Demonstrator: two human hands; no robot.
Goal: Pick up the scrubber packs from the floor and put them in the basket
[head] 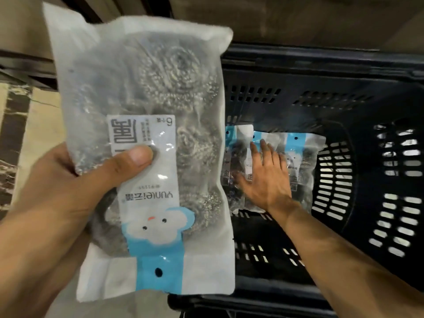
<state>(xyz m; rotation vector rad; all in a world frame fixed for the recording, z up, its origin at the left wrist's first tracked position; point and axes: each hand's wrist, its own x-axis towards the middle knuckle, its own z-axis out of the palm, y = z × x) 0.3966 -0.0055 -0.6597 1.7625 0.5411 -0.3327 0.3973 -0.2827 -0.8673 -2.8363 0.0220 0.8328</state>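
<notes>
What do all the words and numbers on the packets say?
"yunlei", upside down: label of the scrubber pack that the left hand grips.
"6", upside down: same label's top corner.
Chinese characters and small print there: too blurred to read.
Labels on the packs in the basket under the right hand: unreadable.

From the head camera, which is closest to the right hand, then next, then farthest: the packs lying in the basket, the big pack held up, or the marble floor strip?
1. Packs in the basket, under the right hand.
2. Held pack, to its left.
3. Marble strip, far left.
</notes>
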